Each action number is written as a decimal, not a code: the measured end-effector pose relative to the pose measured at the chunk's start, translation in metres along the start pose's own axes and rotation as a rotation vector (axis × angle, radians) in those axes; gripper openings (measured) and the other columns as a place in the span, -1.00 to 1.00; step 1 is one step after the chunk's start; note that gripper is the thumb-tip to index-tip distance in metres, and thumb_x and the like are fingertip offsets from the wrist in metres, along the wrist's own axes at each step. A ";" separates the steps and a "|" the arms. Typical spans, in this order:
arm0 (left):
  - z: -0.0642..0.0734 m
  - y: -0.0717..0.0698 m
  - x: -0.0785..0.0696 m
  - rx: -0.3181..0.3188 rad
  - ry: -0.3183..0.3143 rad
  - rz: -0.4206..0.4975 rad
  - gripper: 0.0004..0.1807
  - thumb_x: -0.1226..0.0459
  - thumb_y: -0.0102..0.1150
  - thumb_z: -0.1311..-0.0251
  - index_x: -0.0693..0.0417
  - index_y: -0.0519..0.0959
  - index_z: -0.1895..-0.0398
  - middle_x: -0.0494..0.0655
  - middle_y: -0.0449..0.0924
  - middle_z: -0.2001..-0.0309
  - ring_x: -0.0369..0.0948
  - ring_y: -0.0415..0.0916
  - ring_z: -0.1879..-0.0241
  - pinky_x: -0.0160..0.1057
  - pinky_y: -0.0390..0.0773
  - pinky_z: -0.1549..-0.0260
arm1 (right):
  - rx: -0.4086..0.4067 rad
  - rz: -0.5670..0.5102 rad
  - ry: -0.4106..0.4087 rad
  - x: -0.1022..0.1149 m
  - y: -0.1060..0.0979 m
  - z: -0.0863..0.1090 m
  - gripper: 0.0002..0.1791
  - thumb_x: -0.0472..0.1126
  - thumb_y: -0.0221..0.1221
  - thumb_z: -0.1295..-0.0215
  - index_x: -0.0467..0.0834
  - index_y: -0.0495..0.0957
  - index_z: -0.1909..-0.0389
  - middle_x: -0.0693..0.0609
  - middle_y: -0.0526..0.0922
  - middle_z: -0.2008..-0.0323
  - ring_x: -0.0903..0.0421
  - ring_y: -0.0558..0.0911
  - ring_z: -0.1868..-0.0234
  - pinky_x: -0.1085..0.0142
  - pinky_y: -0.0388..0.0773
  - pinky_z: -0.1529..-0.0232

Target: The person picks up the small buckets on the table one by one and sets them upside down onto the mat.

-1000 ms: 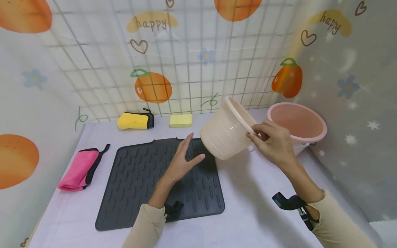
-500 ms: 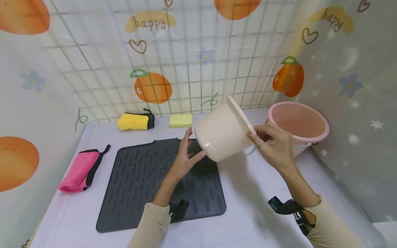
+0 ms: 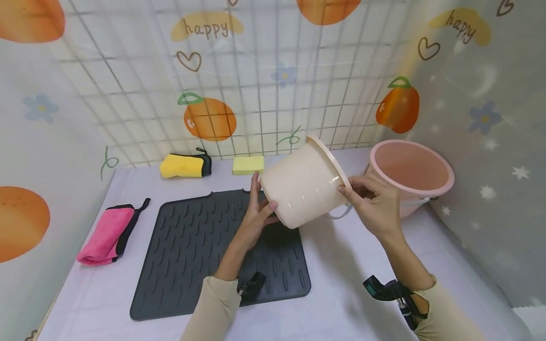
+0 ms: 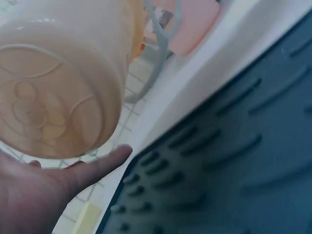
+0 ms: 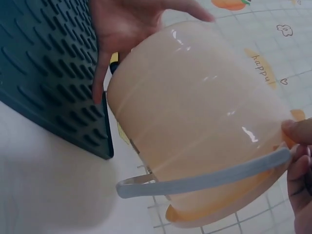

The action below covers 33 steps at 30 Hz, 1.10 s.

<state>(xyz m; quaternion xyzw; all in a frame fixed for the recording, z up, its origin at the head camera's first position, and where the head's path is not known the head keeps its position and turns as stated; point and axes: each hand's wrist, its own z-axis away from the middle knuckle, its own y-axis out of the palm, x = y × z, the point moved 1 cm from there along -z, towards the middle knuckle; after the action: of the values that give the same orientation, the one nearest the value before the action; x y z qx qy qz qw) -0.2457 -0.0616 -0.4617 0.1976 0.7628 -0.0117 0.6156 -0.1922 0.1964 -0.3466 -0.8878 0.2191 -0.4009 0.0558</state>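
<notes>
A cream bucket point(image 3: 304, 185) is tilted on its side in the air, its base turned toward the left. My right hand point(image 3: 377, 203) pinches its rim between thumb and fingers. The bucket's grey handle point(image 5: 209, 179) hangs loose below the rim in the right wrist view. At the base, my left hand point(image 3: 254, 219) is spread with straight fingers, thumb and fingertips right at the bottom edge. A moulded pattern shows on the bucket's base in the left wrist view. Beneath lies a dark grey ribbed mat point(image 3: 192, 255).
A pink bucket point(image 3: 420, 203) with a handle stands at the back right. A yellow folded cloth pouch point(image 3: 183, 166) and a pale yellow sponge point(image 3: 248, 165) lie along the back. A pink cloth pouch point(image 3: 106, 234) lies left of the mat. Printed curtains over a wire grid border the table.
The bucket has shifted left and tipped further over, its opening turning out of sight. My left hand has come up to its base, while the right keeps hold of the rim.
</notes>
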 end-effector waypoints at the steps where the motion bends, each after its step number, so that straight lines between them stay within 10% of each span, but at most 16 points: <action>1: -0.001 0.001 -0.001 -0.014 0.003 0.036 0.07 -0.14 0.28 -0.20 -0.60 -0.28 -0.57 -0.16 -0.24 -0.56 0.14 0.23 -0.38 0.30 0.53 0.03 | -0.002 -0.006 -0.005 0.000 0.001 0.000 -0.79 -0.64 0.41 0.06 -0.49 0.68 0.35 -0.24 0.62 0.45 0.16 0.51 0.51 0.55 0.50 0.43; 14: 0.001 0.009 0.002 -0.084 -0.026 0.223 -0.01 0.01 0.25 -0.23 -0.53 -0.17 -0.58 -0.16 -0.02 -0.50 0.12 0.33 -0.23 0.20 0.57 0.12 | -0.007 -0.027 0.061 -0.001 0.007 0.014 -0.79 -0.60 0.42 0.04 -0.44 0.70 0.32 -0.20 0.60 0.43 0.21 0.50 0.47 0.56 0.48 0.41; 33: 0.008 -0.012 -0.043 -0.103 0.141 0.058 -0.03 0.15 0.24 -0.14 -0.32 -0.08 -0.56 -0.07 0.04 -0.41 0.15 0.32 -0.24 0.12 0.57 0.00 | 0.222 0.124 -0.002 -0.039 -0.021 0.014 -0.75 -0.39 0.31 -0.28 -0.14 0.71 0.04 0.07 0.69 0.26 0.24 0.60 0.38 0.54 0.53 0.36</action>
<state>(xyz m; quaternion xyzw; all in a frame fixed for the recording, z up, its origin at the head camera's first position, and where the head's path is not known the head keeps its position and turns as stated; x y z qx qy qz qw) -0.2347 -0.0871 -0.4256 0.1879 0.7978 0.0594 0.5698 -0.1977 0.2309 -0.3770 -0.8615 0.2276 -0.4174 0.1784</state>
